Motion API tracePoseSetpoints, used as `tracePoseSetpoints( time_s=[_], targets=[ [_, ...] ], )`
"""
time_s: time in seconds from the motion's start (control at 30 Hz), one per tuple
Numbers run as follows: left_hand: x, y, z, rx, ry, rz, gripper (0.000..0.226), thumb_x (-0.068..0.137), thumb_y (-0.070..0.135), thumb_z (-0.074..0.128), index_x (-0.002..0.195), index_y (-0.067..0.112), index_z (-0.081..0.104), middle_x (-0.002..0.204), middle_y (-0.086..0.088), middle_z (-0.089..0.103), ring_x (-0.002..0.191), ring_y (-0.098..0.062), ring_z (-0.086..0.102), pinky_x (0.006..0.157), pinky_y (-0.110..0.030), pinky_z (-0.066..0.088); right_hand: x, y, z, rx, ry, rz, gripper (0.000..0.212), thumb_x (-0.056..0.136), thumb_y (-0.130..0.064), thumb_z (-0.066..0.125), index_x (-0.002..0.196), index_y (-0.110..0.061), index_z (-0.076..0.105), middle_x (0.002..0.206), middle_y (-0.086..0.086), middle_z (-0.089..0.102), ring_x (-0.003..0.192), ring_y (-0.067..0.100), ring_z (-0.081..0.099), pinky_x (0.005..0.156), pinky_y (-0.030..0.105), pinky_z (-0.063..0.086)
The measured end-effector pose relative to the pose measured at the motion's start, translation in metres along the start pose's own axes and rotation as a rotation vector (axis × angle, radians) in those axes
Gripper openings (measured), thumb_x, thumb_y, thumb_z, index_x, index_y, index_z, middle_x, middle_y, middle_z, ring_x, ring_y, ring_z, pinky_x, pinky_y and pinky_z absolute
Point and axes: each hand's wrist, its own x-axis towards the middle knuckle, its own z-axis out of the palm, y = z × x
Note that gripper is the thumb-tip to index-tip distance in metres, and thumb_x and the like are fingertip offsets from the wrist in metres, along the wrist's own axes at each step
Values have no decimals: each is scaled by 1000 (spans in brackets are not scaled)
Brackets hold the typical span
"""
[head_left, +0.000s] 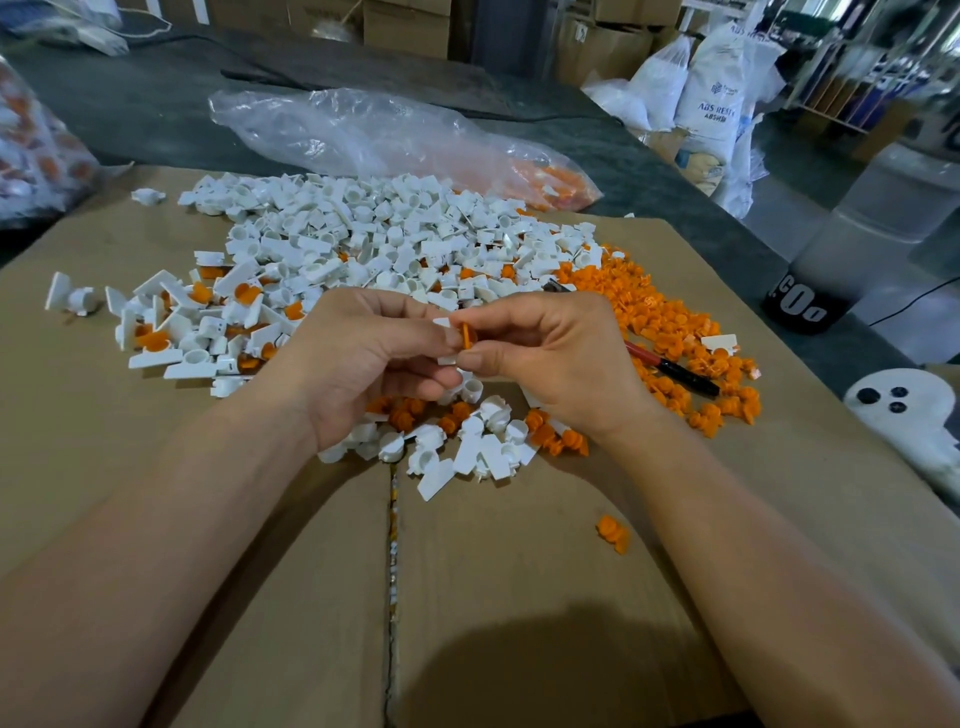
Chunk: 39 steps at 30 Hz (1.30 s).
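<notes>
Left grip (374, 358) curls round a smooth white plastic cap (442, 323); right grip (550, 358) pinches a flat-headed orange plug (467, 335) against it, above matte brown cardboard (519, 571).

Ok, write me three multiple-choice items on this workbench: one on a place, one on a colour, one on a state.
1. Where does the red-and-black pen lie?
A) among the loose orange plastic plugs
B) inside a clear bag
C) on top of the white pile

2. What colour is the small plastic plug pinched by the right hand?
A) white
B) orange
C) blue

3. What is the left hand doing?
A) lying flat on cardboard
B) holding a small white plastic part
C) gripping the pen

Answers:
1 A, the pen rests amid the plugs right of the hands.
2 B, orange shows between the fingertips.
3 B, its fingers curl round the white part.
</notes>
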Motion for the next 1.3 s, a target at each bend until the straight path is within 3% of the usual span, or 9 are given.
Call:
tracePoseSetpoints(
  time_s=[0.23,0.4,0.5,0.63,0.73,0.87,0.97,1.17,1.3],
  targets=[
    [1,-1,-1,58,16,10,18,72,-7,65,61,7,65,56,-12,66,44,-15,62,40,-17,48,-1,-4,-1,-91,-34,-26,41,71,1,72,103,-24,61,97,-18,64,81,-1,66,77,17,53],
    [1,-2,-1,56,29,29,7,70,-4,67,70,3,64,57,-11,67,46,-14,63,40,-17,48,-2,-5,1,-111,-15,-6,38,72,0,72,106,-14,61,92,-1,70,85,8,67,81,27,55],
    [1,-2,0,36,42,20,8,67,-2,67,73,1,63,56,-11,66,45,-14,62,40,-17,48,-2,-8,0,-131,-42,37,39,73,-2,73,107,-17,62,90,-4,68,86,10,68,81,27,55],
    [2,0,0,-20,73,35,13,62,2,68,72,1,60,50,-5,62,43,-13,61,40,-17,47,3,-11,-18,-303,-12,156,43,74,-23,73,115,-20,62,94,-10,63,88,2,63,85,15,50],
    [1,2,-2,-67,85,52,18,52,8,67,67,3,58,45,-2,58,42,-12,60,40,-17,48,7,-11,-42,-553,90,251,45,78,-41,67,118,-22,59,104,-13,60,88,-7,54,73,5,42],
    [0,3,-2,-77,83,63,10,52,9,67,43,12,62,47,-3,59,42,-12,60,41,-17,49,6,-5,-72,-790,25,506,64,76,-52,63,129,-20,49,132,-2,50,113,9,47,83,22,33],
    [1,2,-3,-74,82,68,10,52,9,67,44,12,62,48,-2,60,43,-12,61,41,-17,49,4,-4,-81,-874,-117,668,79,71,-55,66,135,-17,41,140,3,43,125,19,42,91,30,35],
    [2,1,-4,-92,84,77,7,52,9,67,58,6,63,47,-2,60,43,-11,60,40,-16,48,3,-3,-82,-1018,-312,770,72,68,-62,64,123,-16,50,119,5,53,106,22,49,90,36,43],
    [3,1,-4,-94,73,74,16,56,7,67,41,12,63,49,-3,61,44,-11,61,40,-16,48,3,-1,-78,-1051,-344,766,81,62,-61,69,126,-15,46,118,3,50,104,20,47,87,35,43]
  ],
)
